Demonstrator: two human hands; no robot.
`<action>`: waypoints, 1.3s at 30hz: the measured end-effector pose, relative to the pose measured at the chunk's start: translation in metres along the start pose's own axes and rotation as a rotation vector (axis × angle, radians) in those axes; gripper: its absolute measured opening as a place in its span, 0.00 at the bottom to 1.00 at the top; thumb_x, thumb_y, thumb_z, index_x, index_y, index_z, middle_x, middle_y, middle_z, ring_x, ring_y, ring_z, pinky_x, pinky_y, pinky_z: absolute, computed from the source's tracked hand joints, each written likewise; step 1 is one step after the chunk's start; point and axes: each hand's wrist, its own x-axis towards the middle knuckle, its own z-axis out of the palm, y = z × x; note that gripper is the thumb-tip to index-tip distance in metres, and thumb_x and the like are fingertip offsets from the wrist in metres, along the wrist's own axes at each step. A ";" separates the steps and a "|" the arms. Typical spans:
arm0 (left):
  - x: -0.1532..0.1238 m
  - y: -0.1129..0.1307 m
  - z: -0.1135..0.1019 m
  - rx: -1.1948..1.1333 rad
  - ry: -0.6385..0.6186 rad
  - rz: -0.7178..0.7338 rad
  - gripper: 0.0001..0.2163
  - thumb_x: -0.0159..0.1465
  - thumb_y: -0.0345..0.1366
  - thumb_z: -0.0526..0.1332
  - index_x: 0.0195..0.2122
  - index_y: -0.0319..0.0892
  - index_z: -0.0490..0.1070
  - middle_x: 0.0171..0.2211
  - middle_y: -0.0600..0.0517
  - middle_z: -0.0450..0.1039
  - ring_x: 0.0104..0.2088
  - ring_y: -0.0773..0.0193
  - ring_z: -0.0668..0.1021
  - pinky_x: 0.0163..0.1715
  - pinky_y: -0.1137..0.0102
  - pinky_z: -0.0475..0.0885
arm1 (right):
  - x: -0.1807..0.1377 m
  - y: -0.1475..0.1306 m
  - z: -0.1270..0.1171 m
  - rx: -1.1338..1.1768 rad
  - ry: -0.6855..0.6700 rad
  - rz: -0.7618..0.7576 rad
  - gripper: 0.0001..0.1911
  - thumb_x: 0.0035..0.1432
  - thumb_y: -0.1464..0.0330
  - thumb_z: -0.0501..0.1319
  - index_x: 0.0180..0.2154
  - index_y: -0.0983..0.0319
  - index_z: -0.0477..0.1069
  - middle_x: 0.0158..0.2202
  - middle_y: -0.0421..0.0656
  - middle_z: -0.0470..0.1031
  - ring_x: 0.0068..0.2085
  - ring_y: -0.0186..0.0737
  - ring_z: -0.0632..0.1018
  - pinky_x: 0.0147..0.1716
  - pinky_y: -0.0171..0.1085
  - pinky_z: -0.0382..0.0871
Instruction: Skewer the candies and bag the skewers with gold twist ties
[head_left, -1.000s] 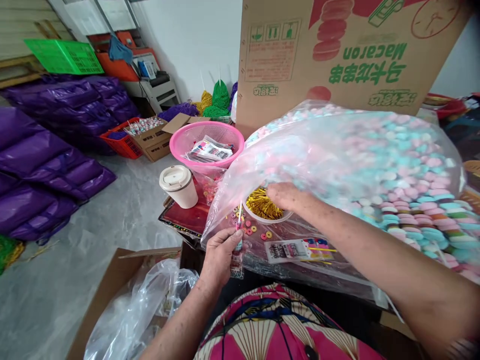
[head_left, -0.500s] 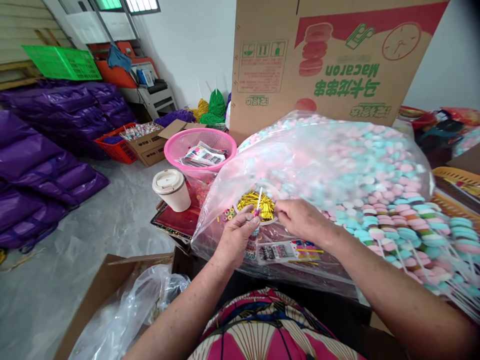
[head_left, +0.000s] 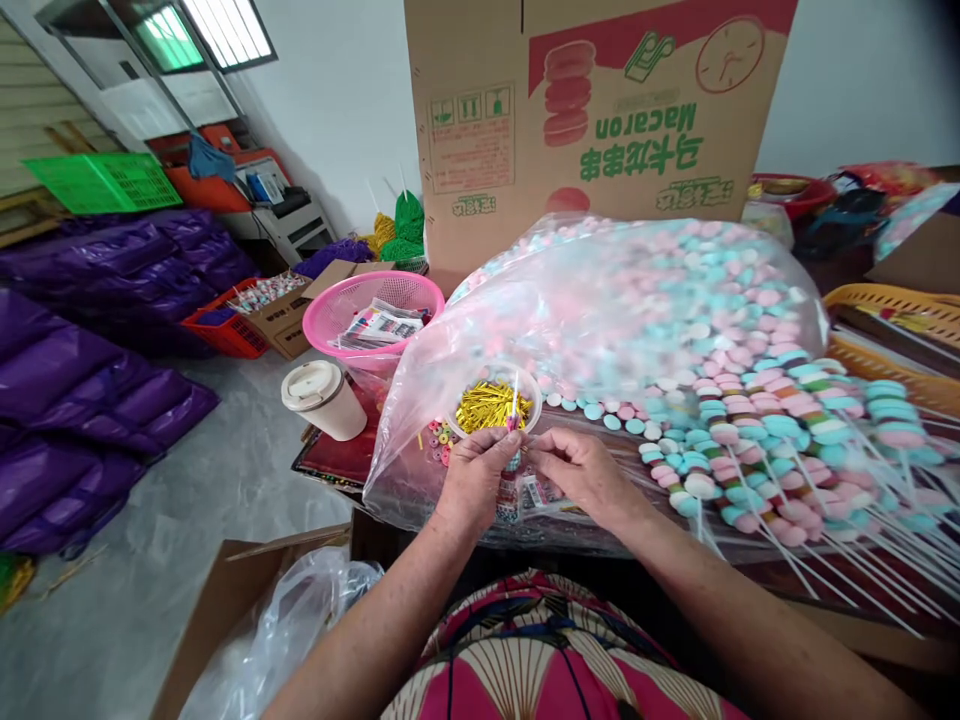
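Observation:
My left hand [head_left: 476, 470] is closed in a pinch round the gathered neck of a clear bag with a candy stick [head_left: 515, 398] in it. The white stick points up, and the coloured pieces hang below, partly hidden by my fingers. Against that neck, my right hand [head_left: 577, 468] pinches with thumb and forefinger on what looks like a thin gold twist tie, mostly hidden. Just behind my hands stands a clear round bowl [head_left: 534, 392] filled with gold twist ties [head_left: 487, 403]. Small flat printed packets [head_left: 534, 492] lie beneath my hands.
A big clear plastic bag [head_left: 420, 390] of pink and blue candies covers the table. Macaron-like candy sticks [head_left: 787, 430] are piled at right. A lidded paper cup [head_left: 341, 405] and pink basket [head_left: 319, 320] stand left. Behind rises a large cardboard box [head_left: 487, 50]; an open carton [head_left: 202, 610] sits below.
My right hand has moved left and down from beside the bowl to meet my left hand at the bag's neck. The whole view has shifted, showing more of the right side.

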 end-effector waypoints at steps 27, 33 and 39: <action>-0.008 -0.018 -0.010 0.220 -0.152 0.029 0.08 0.51 0.39 0.67 0.28 0.40 0.77 0.27 0.52 0.74 0.31 0.66 0.73 0.35 0.72 0.67 | -0.011 0.002 -0.001 -0.080 0.056 0.009 0.08 0.53 0.62 0.58 0.31 0.61 0.67 0.22 0.36 0.67 0.24 0.33 0.66 0.23 0.31 0.59; -0.006 -0.008 -0.012 -0.021 -0.465 -0.515 0.18 0.39 0.41 0.74 0.27 0.38 0.73 0.20 0.52 0.71 0.21 0.67 0.73 0.21 0.72 0.65 | -0.019 -0.021 -0.023 -0.220 -0.245 -0.396 0.12 0.61 0.65 0.53 0.28 0.61 0.71 0.25 0.40 0.71 0.28 0.35 0.70 0.31 0.34 0.63; -0.010 -0.001 0.002 -0.117 -0.334 -0.344 0.23 0.41 0.37 0.74 0.38 0.44 0.69 0.26 0.58 0.70 0.21 0.74 0.71 0.22 0.76 0.66 | -0.009 -0.018 -0.025 -0.083 -0.205 -0.206 0.12 0.59 0.63 0.55 0.25 0.61 0.66 0.22 0.37 0.69 0.24 0.32 0.69 0.24 0.31 0.61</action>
